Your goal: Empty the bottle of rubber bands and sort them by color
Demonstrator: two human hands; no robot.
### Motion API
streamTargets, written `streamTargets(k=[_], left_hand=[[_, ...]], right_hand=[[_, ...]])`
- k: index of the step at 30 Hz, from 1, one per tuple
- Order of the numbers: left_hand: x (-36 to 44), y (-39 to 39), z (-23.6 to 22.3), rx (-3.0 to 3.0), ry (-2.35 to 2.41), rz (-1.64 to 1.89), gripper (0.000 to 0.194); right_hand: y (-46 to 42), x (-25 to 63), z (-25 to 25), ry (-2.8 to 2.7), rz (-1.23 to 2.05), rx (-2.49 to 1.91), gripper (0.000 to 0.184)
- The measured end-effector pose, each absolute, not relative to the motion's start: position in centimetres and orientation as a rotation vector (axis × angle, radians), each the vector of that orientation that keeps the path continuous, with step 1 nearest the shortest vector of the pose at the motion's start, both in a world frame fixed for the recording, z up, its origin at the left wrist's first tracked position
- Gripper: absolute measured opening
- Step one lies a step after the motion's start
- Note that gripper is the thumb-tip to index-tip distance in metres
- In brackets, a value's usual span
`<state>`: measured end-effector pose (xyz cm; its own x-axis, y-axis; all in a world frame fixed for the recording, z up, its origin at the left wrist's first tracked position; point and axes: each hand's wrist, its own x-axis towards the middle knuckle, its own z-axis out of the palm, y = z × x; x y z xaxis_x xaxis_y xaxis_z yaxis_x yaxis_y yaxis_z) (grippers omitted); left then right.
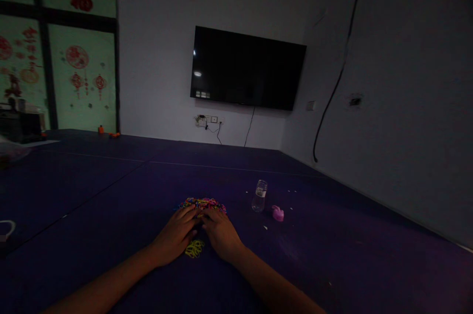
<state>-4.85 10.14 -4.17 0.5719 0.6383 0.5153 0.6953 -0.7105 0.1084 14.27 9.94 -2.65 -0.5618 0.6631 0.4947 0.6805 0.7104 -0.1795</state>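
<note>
A heap of thin, multicoloured rubber bands (pixel 201 201) lies on the dark purple tabletop. My left hand (pixel 177 232) rests on the near left side of the heap, its fingers stretched over the bands and its thumb apart, lower down. From the right, my right hand (pixel 221 235) reaches onto the same heap with fingers extended, its fingertips close to those of my left. Nothing is visibly gripped in either hand, though the fingertips partly cover the bands. Nearer to me, between the wrists, sits a small separate bunch of yellow rubber bands (pixel 194 249).
Right of the heap stands a clear, open-topped bottle (pixel 260 196), with a pink object (pixel 278 213) beside it. Small white scraps (pixel 265 227) dot the purple table (pixel 111 191). Orange items (pixel 114 135) lie at the far left edge. A television (pixel 247 67) hangs on the wall.
</note>
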Motion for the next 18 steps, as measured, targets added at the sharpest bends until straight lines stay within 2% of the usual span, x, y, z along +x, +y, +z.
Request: streamTargets(k=[7, 11, 18], left_hand=[[-5.0, 10.3, -4.4, -2.648, -1.186, -0.861, 0.041], [-5.0, 10.1, -4.2, -2.557, -1.366, -0.855, 0.037], [-5.6, 10.5, -4.4, -2.382, -1.621, -0.942, 0.033]], right_hand=[[10.0, 14.2, -2.6, -2.336, -0.032, -1.077, 0.027], [10.1, 14.4, -2.6, -2.277, -0.024, -1.104, 0.024], [8.7, 14.3, -2.3, -2.353, -0.079, -0.787, 0.020]])
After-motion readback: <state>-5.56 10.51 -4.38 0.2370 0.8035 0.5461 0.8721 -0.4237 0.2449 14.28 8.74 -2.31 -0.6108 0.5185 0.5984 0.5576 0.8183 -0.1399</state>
